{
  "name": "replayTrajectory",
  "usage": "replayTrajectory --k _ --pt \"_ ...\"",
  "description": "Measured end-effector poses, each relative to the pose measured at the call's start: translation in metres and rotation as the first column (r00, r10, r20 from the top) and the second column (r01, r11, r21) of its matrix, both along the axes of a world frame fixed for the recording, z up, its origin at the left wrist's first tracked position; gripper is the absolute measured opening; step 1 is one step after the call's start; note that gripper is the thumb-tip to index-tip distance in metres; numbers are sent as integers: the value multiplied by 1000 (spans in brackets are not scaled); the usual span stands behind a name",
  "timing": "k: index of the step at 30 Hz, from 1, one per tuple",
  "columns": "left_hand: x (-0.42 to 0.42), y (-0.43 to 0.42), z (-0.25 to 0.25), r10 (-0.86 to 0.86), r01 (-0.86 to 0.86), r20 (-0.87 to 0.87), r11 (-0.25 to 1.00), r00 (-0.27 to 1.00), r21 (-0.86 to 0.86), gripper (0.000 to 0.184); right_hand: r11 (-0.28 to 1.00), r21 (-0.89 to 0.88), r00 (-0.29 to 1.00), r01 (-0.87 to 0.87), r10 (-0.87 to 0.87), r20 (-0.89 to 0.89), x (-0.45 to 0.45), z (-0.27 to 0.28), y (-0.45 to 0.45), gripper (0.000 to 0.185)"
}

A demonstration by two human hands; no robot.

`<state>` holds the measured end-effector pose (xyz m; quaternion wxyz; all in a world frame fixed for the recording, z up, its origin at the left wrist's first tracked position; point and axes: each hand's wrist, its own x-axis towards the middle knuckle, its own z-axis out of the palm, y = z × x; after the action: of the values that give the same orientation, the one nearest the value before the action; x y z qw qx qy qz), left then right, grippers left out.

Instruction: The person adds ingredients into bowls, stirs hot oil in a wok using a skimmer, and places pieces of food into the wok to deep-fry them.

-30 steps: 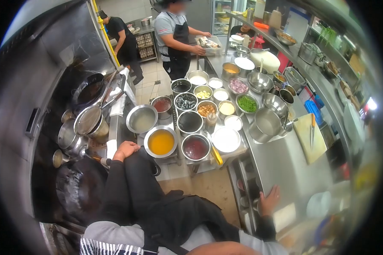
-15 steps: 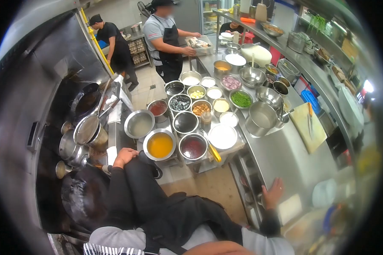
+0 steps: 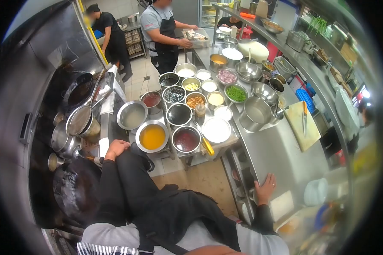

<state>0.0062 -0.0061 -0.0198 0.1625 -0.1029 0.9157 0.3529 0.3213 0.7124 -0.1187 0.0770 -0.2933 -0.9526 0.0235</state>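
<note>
Left grip [image 3: 117, 148]: bare hand draped over the raised knee [image 3: 134, 165], wrist bent, fingers toward the pans; cannot tell how far the fingers curl, they look close together. Left arm reaches forward, forearm in a dark sleeve alongside the thigh. Right grip [image 3: 266, 188]: palm down near the edge of the bench [image 3: 285, 157], fingers spread and pointing forward, ring on one finger; right forearm dark-sleeved too, elbow out to the side. Knee is under the left hand, just beside the stove side; bench is on the right, under the right hand.

Bench is smooth, dull-shiny steel. Near the right hand: a pale rectangular block [image 3: 281, 205]. Farther up: a pale flat cutting board [image 3: 294, 127] with an orange-handled knife [image 3: 304, 121] lying on it, plus a deep cylindrical steel pot [image 3: 252, 123]. Ahead of the left hand: orange liquid [image 3: 152, 137] in a wide-rimmed round metal pan, and glossy dark red liquid [image 3: 186, 139] in a round pot. Left of the knee: a blackened, rounded wok [image 3: 76, 187], surface streaky.
</note>
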Motion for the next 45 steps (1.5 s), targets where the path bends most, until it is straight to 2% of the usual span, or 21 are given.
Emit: replayTrajectory --k 11,17,19,26,32,45 --pt "-8 -2 -7 -7 8 -37 1000 999 4 36 1000 -16 1000 5 -5 -23 0 -1 0 95" --pt "-13 1 0 -12 11 -36 1000 999 -23 36 1000 -18 1000 1 -1 -31 0 -1 0 94" --pt "-14 4 8 -72 70 -29 996 997 -60 36 1000 -24 1000 3 -4 -25 -1 1 -1 93" --pt "-19 4 7 -56 55 -28 998 998 -34 38 1000 -26 999 -9 8 -35 1 1 1 94" --pt "-23 5 12 -60 58 -18 995 998 -81 37 1000 -25 1000 6 -7 -13 0 2 0 94" --pt "-29 -6 -3 -33 33 2 999 999 15 38 1000 -6 999 4 -4 -33 -2 7 -4 92"
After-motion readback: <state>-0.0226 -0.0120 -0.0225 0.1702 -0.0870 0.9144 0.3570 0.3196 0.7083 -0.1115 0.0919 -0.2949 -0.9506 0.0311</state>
